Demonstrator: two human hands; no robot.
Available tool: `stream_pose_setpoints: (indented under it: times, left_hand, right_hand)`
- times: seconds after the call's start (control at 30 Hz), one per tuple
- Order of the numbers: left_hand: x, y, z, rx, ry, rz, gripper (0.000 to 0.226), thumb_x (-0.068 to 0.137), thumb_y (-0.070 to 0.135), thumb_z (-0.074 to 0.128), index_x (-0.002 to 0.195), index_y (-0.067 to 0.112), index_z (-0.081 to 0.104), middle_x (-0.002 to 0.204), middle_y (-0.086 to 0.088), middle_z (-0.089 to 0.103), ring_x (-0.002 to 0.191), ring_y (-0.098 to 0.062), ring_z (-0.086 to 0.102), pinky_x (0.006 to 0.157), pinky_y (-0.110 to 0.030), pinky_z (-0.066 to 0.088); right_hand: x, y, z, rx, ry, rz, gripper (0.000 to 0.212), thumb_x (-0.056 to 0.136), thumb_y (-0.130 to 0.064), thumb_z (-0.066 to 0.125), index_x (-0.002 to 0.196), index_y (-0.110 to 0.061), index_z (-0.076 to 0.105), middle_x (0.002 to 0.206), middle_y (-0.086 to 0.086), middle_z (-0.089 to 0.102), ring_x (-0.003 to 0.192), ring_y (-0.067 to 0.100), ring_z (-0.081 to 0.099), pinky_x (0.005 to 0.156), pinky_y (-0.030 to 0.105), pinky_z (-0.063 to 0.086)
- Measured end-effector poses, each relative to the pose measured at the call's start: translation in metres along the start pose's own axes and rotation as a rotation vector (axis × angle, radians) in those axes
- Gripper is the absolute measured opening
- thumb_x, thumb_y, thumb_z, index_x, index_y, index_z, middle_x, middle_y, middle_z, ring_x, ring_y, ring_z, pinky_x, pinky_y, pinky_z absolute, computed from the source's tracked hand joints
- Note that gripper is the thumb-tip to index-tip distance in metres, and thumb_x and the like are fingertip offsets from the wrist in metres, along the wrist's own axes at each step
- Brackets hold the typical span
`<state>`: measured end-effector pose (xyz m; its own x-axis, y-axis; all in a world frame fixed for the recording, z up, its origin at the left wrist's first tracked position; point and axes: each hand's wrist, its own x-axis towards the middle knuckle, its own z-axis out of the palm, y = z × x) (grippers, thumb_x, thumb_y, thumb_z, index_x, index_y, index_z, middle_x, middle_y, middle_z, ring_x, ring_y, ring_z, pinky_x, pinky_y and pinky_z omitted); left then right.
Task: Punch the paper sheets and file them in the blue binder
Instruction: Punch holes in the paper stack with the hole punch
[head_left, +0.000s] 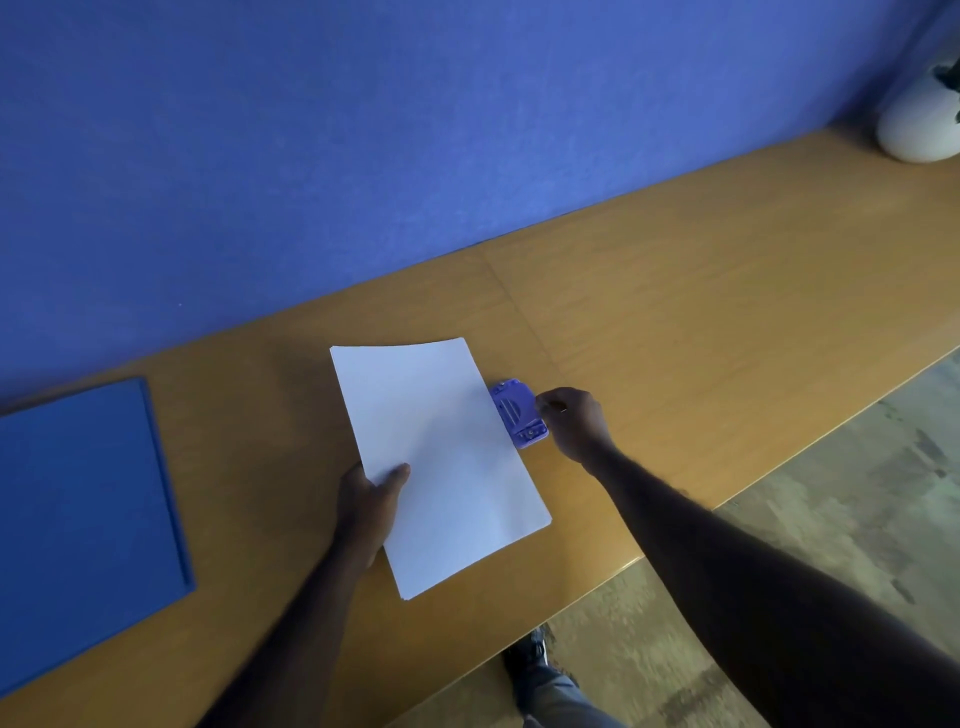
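A stack of white paper sheets (441, 457) lies at the middle of the wooden desk (701, 291). My left hand (371, 501) grips the stack's left edge, thumb on top. A small blue hole punch (519, 413) sits at the stack's right edge, and the sheets reach into it. My right hand (574, 421) is closed around the right side of the punch. The blue binder (83, 519) lies shut on the desk at the far left, apart from the paper.
A blue fabric partition (363, 130) stands along the desk's back edge. A white rounded vase (919, 124) stands at the far right corner. The desk's front edge runs diagonally at lower right, with floor and my shoe (527, 657) beyond it.
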<state>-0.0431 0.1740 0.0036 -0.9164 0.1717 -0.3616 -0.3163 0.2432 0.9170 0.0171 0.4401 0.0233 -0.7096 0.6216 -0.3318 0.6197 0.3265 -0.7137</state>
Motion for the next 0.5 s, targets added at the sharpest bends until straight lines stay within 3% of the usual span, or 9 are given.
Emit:
stream_pose_setpoints:
  times: [0.17, 0.37, 0.5]
  left_hand:
    - [-0.001, -0.001, -0.004, -0.018, 0.001, 0.021, 0.026, 0.084, 0.008, 0.069, 0.107, 0.018, 0.063, 0.098, 0.008, 0.068, 0.089, -0.007, 0.064, 0.076, -0.023, 0.048]
    - [0.000, 0.000, -0.002, -0.034, 0.004, 0.024, 0.024, 0.084, 0.009, 0.069, 0.100, 0.025, 0.063, 0.096, 0.017, 0.067, 0.087, 0.002, 0.064, 0.071, -0.018, 0.048]
    - [0.003, -0.002, 0.005, -0.022, 0.005, 0.009, 0.026, 0.084, 0.009, 0.069, 0.104, 0.024, 0.062, 0.096, 0.014, 0.067, 0.088, -0.004, 0.064, 0.073, -0.022, 0.048]
  right_hand:
    - [0.000, 0.002, 0.003, -0.009, 0.016, 0.011, 0.021, 0.094, -0.017, 0.056, 0.107, -0.009, 0.071, 0.098, 0.005, 0.070, 0.084, 0.019, 0.062, 0.069, 0.035, 0.051]
    - [0.002, 0.003, 0.004, -0.012, 0.021, 0.011, 0.021, 0.093, -0.016, 0.056, 0.106, -0.009, 0.071, 0.098, 0.005, 0.070, 0.081, 0.018, 0.062, 0.061, 0.029, 0.046]
    - [0.002, 0.003, 0.004, -0.019, 0.019, 0.008, 0.021, 0.094, -0.016, 0.056, 0.107, -0.009, 0.070, 0.096, 0.002, 0.068, 0.075, 0.011, 0.058, 0.055, 0.023, 0.042]
